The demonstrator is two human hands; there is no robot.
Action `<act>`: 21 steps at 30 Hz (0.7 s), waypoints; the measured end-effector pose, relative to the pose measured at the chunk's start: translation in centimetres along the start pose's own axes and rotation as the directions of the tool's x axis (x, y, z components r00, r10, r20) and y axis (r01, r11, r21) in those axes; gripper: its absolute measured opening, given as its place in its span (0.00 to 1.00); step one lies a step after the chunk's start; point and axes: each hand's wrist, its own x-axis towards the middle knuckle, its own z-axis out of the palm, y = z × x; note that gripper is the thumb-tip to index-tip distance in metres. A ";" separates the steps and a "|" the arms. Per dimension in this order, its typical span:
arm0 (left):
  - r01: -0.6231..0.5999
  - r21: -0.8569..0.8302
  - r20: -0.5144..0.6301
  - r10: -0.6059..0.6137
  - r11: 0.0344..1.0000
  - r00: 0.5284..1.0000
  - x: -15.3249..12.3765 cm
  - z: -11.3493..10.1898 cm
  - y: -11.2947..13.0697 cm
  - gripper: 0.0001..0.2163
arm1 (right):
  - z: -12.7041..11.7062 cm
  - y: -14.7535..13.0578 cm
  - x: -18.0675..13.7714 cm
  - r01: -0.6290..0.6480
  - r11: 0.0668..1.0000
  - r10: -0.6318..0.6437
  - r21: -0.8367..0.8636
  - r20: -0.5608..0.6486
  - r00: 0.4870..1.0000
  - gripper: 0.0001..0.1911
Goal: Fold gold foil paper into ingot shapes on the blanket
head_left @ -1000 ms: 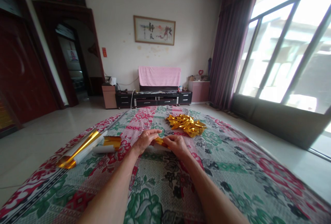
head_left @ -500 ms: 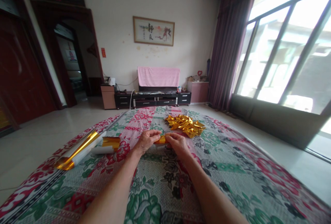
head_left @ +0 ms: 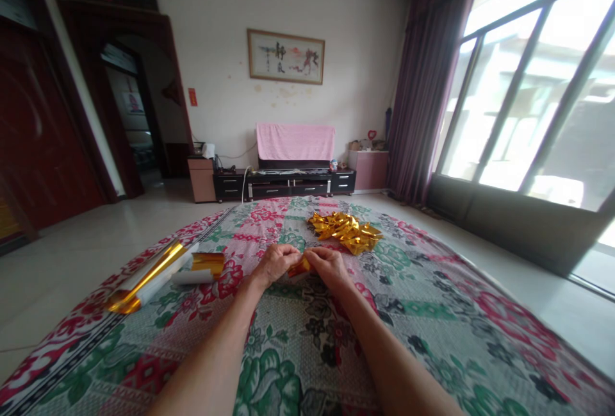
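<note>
Between my hands is a small sheet of gold foil paper [head_left: 300,268], partly folded and tilted, just above the patterned cloth [head_left: 273,345]. My left hand [head_left: 277,263] pinches its left side between thumb and fingers. On the right side, my right hand [head_left: 329,266] pinches it too, and the fingertips of both hands almost meet. A heap of folded gold foil pieces [head_left: 346,230] lies beyond my right hand. To the left rest rolled gold foil sheets [head_left: 148,278] with white backs, beside a smaller curled gold sheet [head_left: 207,266].
A low black TV cabinet [head_left: 288,189] stands past the far edge of the cloth, with a pink cover [head_left: 295,141] above it. Purple curtains [head_left: 423,95] and a large window [head_left: 528,95] are at the right. A dark red door [head_left: 43,115] stands at the left.
My fingertips have drawn closer together at the top of the foil paper. Its bright gold strip has turned into a tilted, more folded shape hanging below my fingers.
</note>
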 end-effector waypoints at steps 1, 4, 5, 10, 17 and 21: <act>0.010 -0.012 0.007 -0.010 1.000 1.000 0.0 0.0 0.0 0.11 | 0.0 0.0 0.0 -0.008 1.000 0.008 -0.006 -0.007 1.000 0.17; 0.043 -0.058 0.033 -0.041 0.997 0.999 -0.1 0.1 0.1 0.10 | -0.2 -0.2 -0.1 -0.028 0.999 0.027 -0.018 -0.015 1.000 0.17; 0.050 -0.069 0.041 -0.047 0.996 0.998 -0.1 0.2 0.1 0.10 | -0.3 -0.4 -0.1 -0.034 0.999 0.034 -0.020 -0.015 0.999 0.17; 0.035 -0.094 -0.021 -0.037 0.995 0.999 -0.1 0.2 0.2 0.10 | -0.4 -1.4 -0.6 -0.097 0.991 0.100 0.097 -0.029 0.995 0.19; 0.034 -0.154 -0.150 -0.058 0.988 0.987 0.0 0.5 0.4 0.11 | -0.5 -0.8 -0.5 -0.133 0.940 0.135 0.314 0.017 0.991 0.20; 0.025 -0.163 -0.136 -0.048 0.986 0.989 0.1 0.8 0.0 0.12 | -0.4 -0.7 -0.3 -0.112 0.966 0.107 0.235 0.033 0.994 0.20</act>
